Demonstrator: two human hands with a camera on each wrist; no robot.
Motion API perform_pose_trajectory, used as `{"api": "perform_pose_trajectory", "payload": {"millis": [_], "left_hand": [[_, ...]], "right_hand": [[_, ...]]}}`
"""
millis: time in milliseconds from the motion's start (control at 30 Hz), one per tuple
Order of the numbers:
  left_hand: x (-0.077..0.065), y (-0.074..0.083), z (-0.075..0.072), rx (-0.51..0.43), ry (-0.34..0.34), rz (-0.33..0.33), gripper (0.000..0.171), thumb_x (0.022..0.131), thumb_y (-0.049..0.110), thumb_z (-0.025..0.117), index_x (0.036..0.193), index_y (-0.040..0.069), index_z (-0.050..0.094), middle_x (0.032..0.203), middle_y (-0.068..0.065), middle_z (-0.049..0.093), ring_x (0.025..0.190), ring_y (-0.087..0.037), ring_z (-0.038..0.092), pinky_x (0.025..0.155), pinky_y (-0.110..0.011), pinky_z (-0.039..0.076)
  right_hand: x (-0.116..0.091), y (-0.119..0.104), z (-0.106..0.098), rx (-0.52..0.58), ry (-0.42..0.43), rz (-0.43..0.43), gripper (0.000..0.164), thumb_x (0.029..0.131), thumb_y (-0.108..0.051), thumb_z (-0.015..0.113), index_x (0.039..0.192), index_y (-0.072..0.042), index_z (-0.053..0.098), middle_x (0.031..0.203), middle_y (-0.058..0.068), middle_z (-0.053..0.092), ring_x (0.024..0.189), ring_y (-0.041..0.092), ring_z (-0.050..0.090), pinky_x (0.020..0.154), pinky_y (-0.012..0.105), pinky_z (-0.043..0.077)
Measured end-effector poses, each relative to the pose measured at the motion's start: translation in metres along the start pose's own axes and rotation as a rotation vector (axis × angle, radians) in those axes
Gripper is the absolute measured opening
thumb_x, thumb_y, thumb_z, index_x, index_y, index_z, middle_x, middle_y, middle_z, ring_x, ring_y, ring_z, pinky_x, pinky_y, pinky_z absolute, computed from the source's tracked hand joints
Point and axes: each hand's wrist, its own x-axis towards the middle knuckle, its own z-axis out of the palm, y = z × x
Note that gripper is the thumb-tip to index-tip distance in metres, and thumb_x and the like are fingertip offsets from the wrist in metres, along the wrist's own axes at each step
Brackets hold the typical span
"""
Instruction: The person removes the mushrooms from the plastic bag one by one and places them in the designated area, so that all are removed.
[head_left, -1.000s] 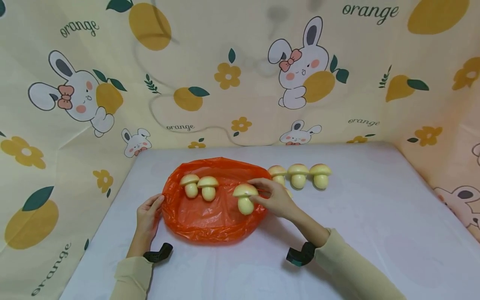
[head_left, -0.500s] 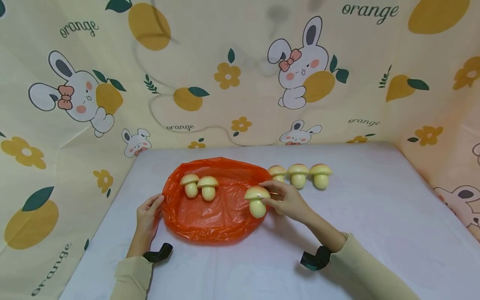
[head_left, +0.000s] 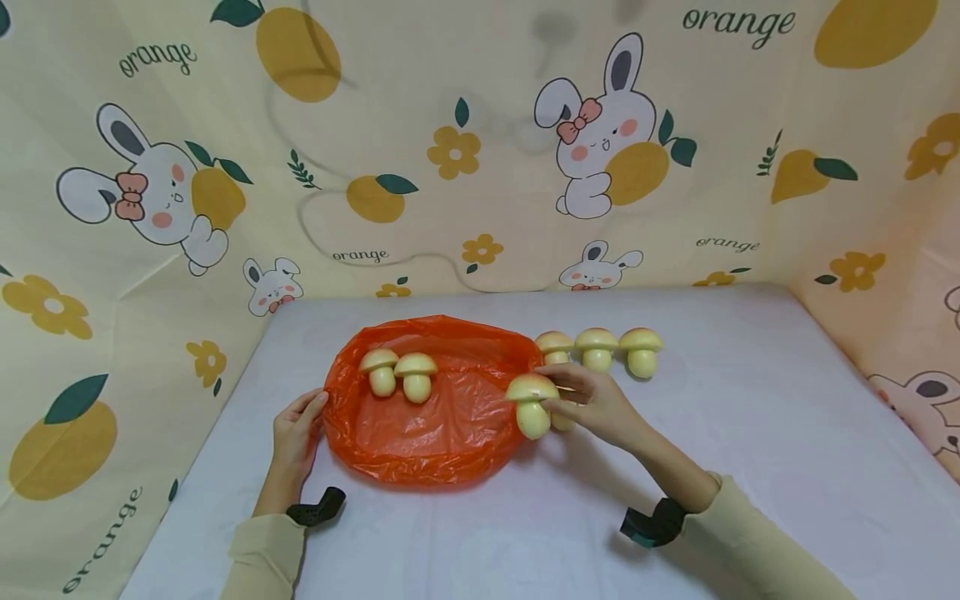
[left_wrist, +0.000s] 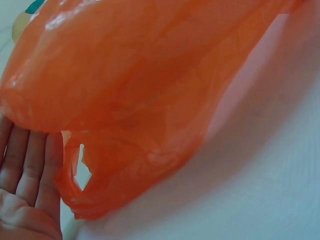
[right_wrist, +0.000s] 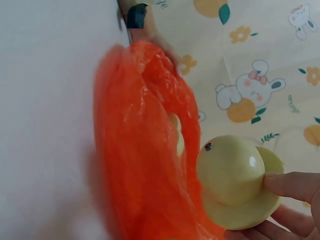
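Note:
My right hand (head_left: 603, 408) pinches a pale yellow toy mushroom (head_left: 532, 407) by its cap, just at the right rim of an orange-red plastic bag (head_left: 442, 429). In the right wrist view the mushroom (right_wrist: 232, 172) shows its rounded stem, with the thumb against it. The bag lies with its mouth spread wide, and two more mushrooms (head_left: 417, 377) sit inside. At the bag's left rim, my left hand (head_left: 295, 433) holds the edge between thumb and fingers. In the left wrist view its fingers (left_wrist: 32, 160) reach up to the bag, their tips hidden by it.
Three mushrooms (head_left: 641, 352) stand in a row on the white table (head_left: 750, 433), right of the bag. Another mushroom (head_left: 562, 417) is mostly hidden behind my right hand. A printed cloth (head_left: 487, 150) rises behind the table and along its sides.
My right hand has moved right and slightly toward me with the mushroom, from over the bag's inside to its right rim. The left hand and the bag stay put.

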Motion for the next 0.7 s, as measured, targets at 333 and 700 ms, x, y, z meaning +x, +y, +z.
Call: {"api": "perform_pose_trajectory", "payload": {"millis": [333, 700], "left_hand": [[0.0, 0.0, -0.001, 0.011, 0.009, -0.017, 0.022, 0.094, 0.015, 0.061, 0.082, 0.026, 0.075, 0.081, 0.014, 0.072, 0.073, -0.001, 0.063, 0.07, -0.012, 0.055], [0.002, 0.002, 0.0, 0.031, 0.017, -0.042, 0.02, 0.094, 0.017, 0.062, 0.082, 0.027, 0.075, 0.082, 0.015, 0.071, 0.075, -0.001, 0.062, 0.072, -0.011, 0.054]], "right_hand": [[-0.007, -0.001, -0.017, -0.009, 0.028, -0.005, 0.04, 0.087, -0.003, 0.068, 0.124, 0.006, 0.058, 0.123, 0.027, 0.062, 0.105, -0.009, 0.06, 0.091, 0.018, 0.054], [-0.015, 0.003, -0.035, -0.016, 0.07, -0.046, 0.04, 0.086, -0.002, 0.068, 0.123, 0.008, 0.058, 0.121, -0.002, 0.066, 0.104, -0.015, 0.059, 0.088, 0.008, 0.05]]}}
